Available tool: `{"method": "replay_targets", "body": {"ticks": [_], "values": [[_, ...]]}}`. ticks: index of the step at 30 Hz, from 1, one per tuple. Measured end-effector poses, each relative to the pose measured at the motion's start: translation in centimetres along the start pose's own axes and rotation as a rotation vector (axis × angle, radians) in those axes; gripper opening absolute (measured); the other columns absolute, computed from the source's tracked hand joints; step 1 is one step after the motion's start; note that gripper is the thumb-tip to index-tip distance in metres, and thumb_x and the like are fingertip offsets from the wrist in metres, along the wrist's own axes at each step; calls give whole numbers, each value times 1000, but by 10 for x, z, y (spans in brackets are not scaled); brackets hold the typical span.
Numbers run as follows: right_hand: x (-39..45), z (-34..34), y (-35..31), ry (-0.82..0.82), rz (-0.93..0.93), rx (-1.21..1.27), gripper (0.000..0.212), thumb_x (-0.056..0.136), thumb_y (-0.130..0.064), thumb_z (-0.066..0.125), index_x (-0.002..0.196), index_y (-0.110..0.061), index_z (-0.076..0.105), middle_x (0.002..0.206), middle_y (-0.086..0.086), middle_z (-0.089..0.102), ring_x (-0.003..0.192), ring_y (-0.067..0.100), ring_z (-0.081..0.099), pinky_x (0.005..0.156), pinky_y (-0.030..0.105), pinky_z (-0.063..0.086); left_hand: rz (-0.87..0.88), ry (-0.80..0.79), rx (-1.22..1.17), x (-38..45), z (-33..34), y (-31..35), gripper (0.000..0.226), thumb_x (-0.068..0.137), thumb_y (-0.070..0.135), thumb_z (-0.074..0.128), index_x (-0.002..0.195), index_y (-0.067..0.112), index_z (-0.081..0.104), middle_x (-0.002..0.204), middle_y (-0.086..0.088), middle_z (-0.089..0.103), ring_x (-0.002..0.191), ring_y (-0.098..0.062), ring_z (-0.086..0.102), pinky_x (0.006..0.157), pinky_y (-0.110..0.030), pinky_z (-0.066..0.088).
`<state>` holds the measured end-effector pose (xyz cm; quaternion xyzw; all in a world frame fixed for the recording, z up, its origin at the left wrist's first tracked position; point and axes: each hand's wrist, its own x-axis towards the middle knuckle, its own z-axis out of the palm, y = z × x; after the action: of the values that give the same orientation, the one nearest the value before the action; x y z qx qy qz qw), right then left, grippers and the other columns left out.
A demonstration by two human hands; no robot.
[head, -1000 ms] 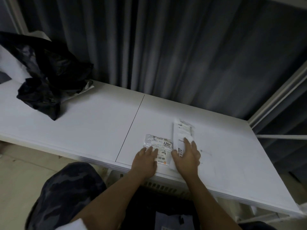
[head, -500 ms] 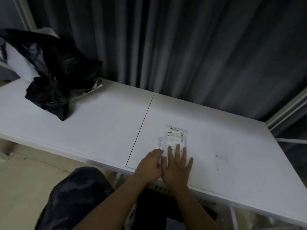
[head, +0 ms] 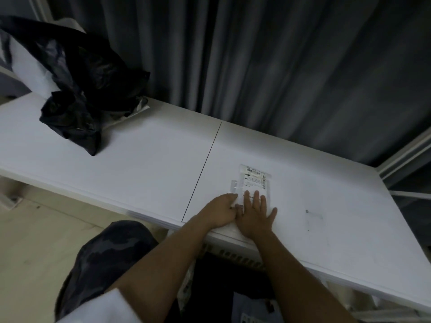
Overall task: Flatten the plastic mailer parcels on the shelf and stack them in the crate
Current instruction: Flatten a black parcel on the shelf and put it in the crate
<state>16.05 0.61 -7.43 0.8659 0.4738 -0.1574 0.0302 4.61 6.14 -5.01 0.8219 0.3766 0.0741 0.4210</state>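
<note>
A small white plastic mailer (head: pixel 254 180) with a printed label lies flat on the white shelf (head: pixel 140 164), near its front edge. My right hand (head: pixel 256 214) presses flat on the mailer's near end with straight, spread fingers. My left hand (head: pixel 220 212) sits right beside it at the mailer's left near corner, fingers curled at the edge; whether it grips the plastic is hidden. Below the shelf's front edge a dark crate (head: pixel 235 283) shows, with a pale flattened mailer (head: pixel 254 308) lying inside.
A heap of crumpled black and white plastic mailers (head: pixel 74 89) sits at the shelf's far left. Dark curtains (head: pixel 279 66) hang behind the shelf. A white frame post (head: pixel 405 155) stands at the right. My camouflage-clad knee (head: pixel 105 264) is at lower left.
One second ago the mailer was partly folded under both hands. It now lies smoothed out with the label upright, my right hand flat on it and my left at its corner.
</note>
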Motion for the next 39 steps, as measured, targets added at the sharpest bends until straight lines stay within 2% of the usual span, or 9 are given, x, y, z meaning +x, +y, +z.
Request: {"method": "replay_targets", "body": {"ticks": [4, 8, 13, 20, 26, 28, 32, 35, 39], "values": [[-11, -35, -19, 180, -185, 10, 52, 101, -41, 29, 149, -20, 29, 156, 6, 25, 143, 25, 20, 115, 46, 13, 3, 162, -57, -10, -29, -8, 45, 94, 7, 43, 138, 12, 48, 146, -5, 45, 133, -18, 42, 111, -27, 31], [-23, -67, -74, 210, -399, 153, 37, 97, -22, 43, 133, -18, 54, 137, 4, 53, 125, 23, 45, 99, 31, 39, -41, 360, -25, -24, -82, -25, 44, 93, 8, 42, 135, 16, 51, 136, -4, 54, 123, -20, 51, 103, -31, 41], [-18, -90, -175, 243, -590, 154, 32, 96, -22, 45, 124, -20, 60, 125, 2, 59, 113, 21, 53, 92, 32, 46, -215, 669, -26, -50, -166, -77, 42, 93, 11, 43, 134, 15, 50, 131, -8, 55, 118, -26, 52, 93, -36, 45], [12, -113, -292, 320, -740, 98, 29, 96, -23, 46, 118, -18, 63, 118, 3, 60, 107, 22, 55, 81, 31, 47, -357, 1062, -47, -65, -269, -133, 57, 95, 25, 54, 144, 7, 31, 147, -16, 29, 134, -35, 25, 103, -42, 33], [37, -140, -349, 410, -787, 53, 28, 97, -20, 44, 115, -15, 63, 112, 6, 59, 103, 24, 55, 78, 36, 50, -427, 1086, -233, -36, -340, -150, 87, 87, 51, 61, 148, 3, 20, 149, -19, 28, 138, -36, 24, 108, -46, 30], [46, -146, -359, 433, -802, 46, 27, 96, -20, 44, 114, -15, 64, 110, 6, 59, 102, 25, 55, 76, 36, 50, -464, 1072, -305, -26, -354, -160, 74, 88, 46, 62, 141, 4, 32, 141, -19, 41, 131, -38, 36, 102, -46, 36], [54, -155, -361, 426, -799, 66, 27, 96, -18, 44, 113, -13, 64, 110, 7, 59, 101, 25, 55, 74, 33, 48, -367, 1109, -359, -22, -360, -165, 16, 96, 21, 49, 102, 6, 50, 103, -15, 59, 99, -35, 57, 74, -35, 42], [53, -159, -351, 422, -765, 165, 28, 96, -19, 46, 117, -14, 63, 115, 6, 58, 104, 23, 55, 80, 33, 49, -218, 1180, -351, -24, -353, -155, 9, 96, 15, 45, 89, 10, 42, 95, -16, 56, 90, -35, 57, 71, -38, 44], [40, -169, -337, 377, -746, 510, 41, 95, -27, 54, 135, -19, 49, 133, 2, 47, 118, 18, 51, 92, 25, 43, -13, 1220, -327, -37, -345, -127, 7, 97, 13, 44, 91, 17, 46, 101, -14, 59, 91, -30, 58, 74, -39, 47]]}}
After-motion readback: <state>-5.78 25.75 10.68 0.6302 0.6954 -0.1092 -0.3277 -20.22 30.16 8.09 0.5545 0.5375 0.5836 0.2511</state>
